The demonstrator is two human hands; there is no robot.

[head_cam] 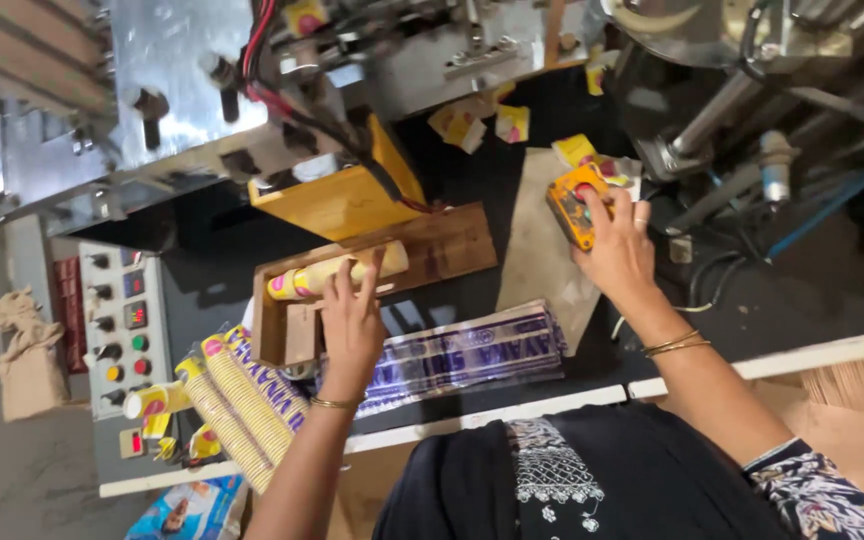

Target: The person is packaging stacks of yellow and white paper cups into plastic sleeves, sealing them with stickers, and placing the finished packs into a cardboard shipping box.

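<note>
The roll of small yellow packets [337, 272] lies in a wooden tray [452, 245] in the middle of the frame, on its side. The left hand [352, 325] rests on the roll with its fingers spread apart, pressing down on top and not closed around it. The right hand [617, 250], in the upper right, has its fingers closed on a yellow stack of packets [574, 205].

More finished rolls [242, 395] lie in the lower left, next to a grey box with buttons [122, 330]. A striped plastic sheet [462, 352] lies just below the tray.

I think the roll could slide or break apart, because the flat hand only pushes on it. The stack in the right hand could spill too. The big machine [372, 70] at the top is near, so fingers could get hurt there.
</note>
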